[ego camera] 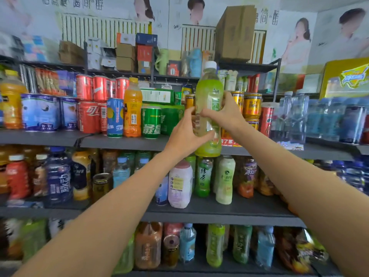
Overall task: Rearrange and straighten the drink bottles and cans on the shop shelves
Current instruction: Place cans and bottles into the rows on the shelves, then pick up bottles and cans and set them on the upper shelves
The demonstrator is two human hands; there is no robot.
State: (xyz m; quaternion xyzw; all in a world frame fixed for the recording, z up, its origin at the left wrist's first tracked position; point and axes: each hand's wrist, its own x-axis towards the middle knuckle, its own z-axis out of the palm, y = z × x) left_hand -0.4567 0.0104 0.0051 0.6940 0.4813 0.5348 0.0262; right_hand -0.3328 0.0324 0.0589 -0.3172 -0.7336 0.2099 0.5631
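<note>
A tall green tea bottle [209, 90] with a white cap is held upright in front of the upper drinks shelf [119, 141]. My left hand [184, 134] grips its lower part from the left. My right hand [227, 113] grips its middle from the right. Behind the bottle stand gold cans [252, 105] and a green can [151, 121]. Red cola cans [88, 116], a blue can [115, 116] and an orange juice bottle [132, 108] stand further left on the same shelf.
The middle shelf [219, 211] holds a pink-white bottle [180, 184], green tea bottles and a pale bottle [225, 178]. The bottom shelf holds more bottles and a can [171, 250]. Water bottles [295, 116] fill the right. Cardboard boxes [235, 33] sit on top.
</note>
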